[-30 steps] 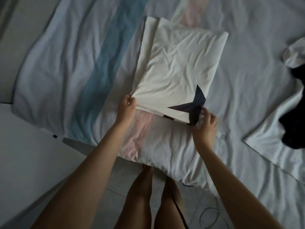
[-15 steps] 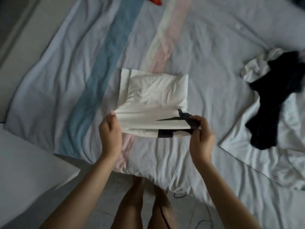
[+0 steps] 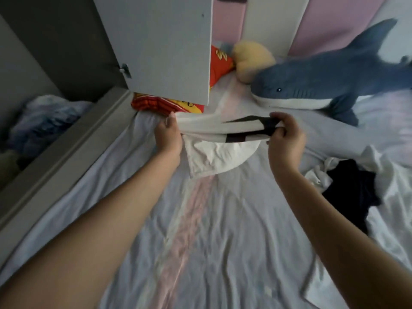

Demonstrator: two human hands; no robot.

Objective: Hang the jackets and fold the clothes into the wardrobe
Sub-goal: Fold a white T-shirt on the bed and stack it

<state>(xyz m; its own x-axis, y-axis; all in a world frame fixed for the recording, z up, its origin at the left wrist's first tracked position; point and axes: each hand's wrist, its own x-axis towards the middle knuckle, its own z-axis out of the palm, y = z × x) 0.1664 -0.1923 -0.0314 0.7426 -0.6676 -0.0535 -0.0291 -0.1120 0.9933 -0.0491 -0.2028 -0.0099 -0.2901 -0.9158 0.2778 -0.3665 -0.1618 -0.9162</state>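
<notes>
Change: a second ago the white T-shirt (image 3: pixel 217 127) lay flat on the bed sheet (image 3: pixel 200 241), with both hands at its near edge. It's now doubled over and lifted off the sheet, carried between the hands. The view has swung up from the bed towards the wardrobe.

Left hand (image 3: pixel 168 132): fingers clamped on the shirt's left end, thumb on top. Right hand (image 3: pixel 286 139): fingers pinched on the right end, on the black print. The lower layer sags loose under the grip, so the fold isn't tight.

My read: folding of this item is done and stowing comes next. Risk is the sagging layer falling open in transit.

Containers: the wardrobe (image 3: pixel 55 52) is on the left with its door (image 3: pixel 167 41) swung out over the bed. Inside there's a crumpled bluish bundle (image 3: pixel 42 121) low down and something olive at the frame edge. It's too dim to tell more.

Still to do: dark and white clothes pile (image 3: pixel 352 190) on the bed beside the right forearm. Shark plush (image 3: pixel 323 85), yellow plush (image 3: pixel 252 61) and red cushion (image 3: pixel 169 105) sit at the head end.
</notes>
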